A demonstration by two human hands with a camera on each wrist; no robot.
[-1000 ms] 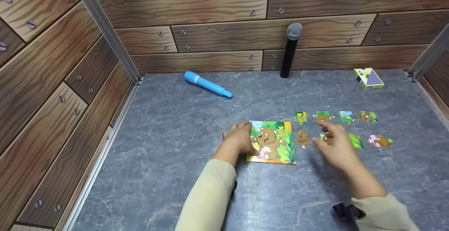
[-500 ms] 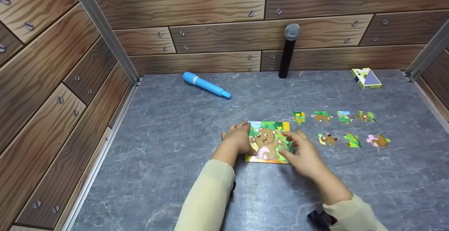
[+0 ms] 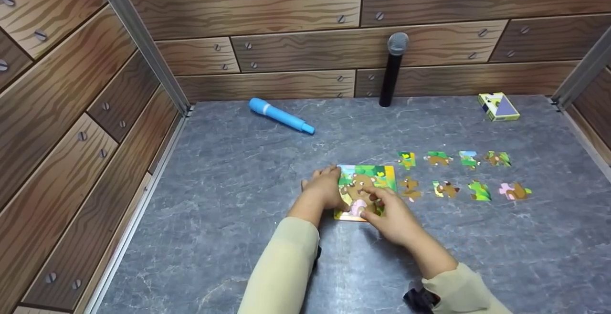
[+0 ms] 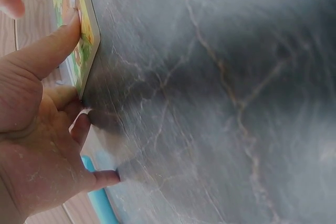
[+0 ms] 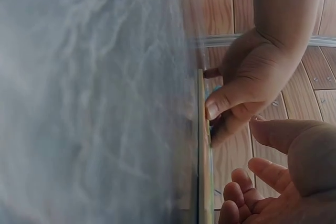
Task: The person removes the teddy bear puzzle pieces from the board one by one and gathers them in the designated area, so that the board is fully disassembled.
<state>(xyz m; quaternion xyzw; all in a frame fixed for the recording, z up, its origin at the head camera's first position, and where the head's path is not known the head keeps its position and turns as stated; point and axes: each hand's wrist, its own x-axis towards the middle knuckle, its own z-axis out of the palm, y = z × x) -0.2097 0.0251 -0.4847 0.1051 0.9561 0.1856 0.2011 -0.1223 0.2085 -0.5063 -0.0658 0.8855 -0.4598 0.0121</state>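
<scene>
A square bear-picture puzzle board (image 3: pixel 367 171) lies flat on the table. At its left side my left hand (image 3: pixel 323 189) holds it: in the left wrist view the thumb (image 4: pixel 60 45) lies on the picture and another finger is at the board's edge. My right hand (image 3: pixel 394 216) hovers over the right half of the board, fingers loosely bent. No object shows between those fingers in the right wrist view. Just right of the board lies a brown puzzle piece (image 3: pixel 409 187). Part of the bear is hidden under both hands.
More puzzle pieces lie in two rows at the right, among them a green piece (image 3: pixel 479 191) and a pink-brown piece (image 3: pixel 515 191). Farther back are a blue microphone-shaped stick (image 3: pixel 281 116), an upright black microphone (image 3: pixel 392 70) and a small yellow box (image 3: pixel 499 107). Wood-patterned walls (image 3: pixel 286 51) enclose the table.
My right hand has moved left from above the loose pieces to over the board, uncovering the lower row of pieces. The left hand stays at the board's left side.
</scene>
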